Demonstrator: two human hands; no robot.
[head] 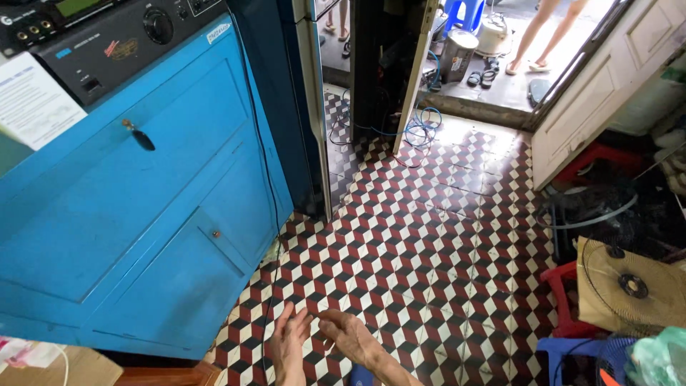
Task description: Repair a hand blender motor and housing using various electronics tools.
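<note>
Thin black cable (274,214) hangs beside the blue cabinet (143,214) at left, while at bottom centre I see my left hand (289,343) and right hand (350,336) both open, holding nothing.

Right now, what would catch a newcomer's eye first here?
The big bright blue cabinet fills the left side, a key hanging in its upper door. The cube-patterned red, black and white floor tiles run to the open doorway. At the bottom edge, the left hand and right hand hover empty.
</note>
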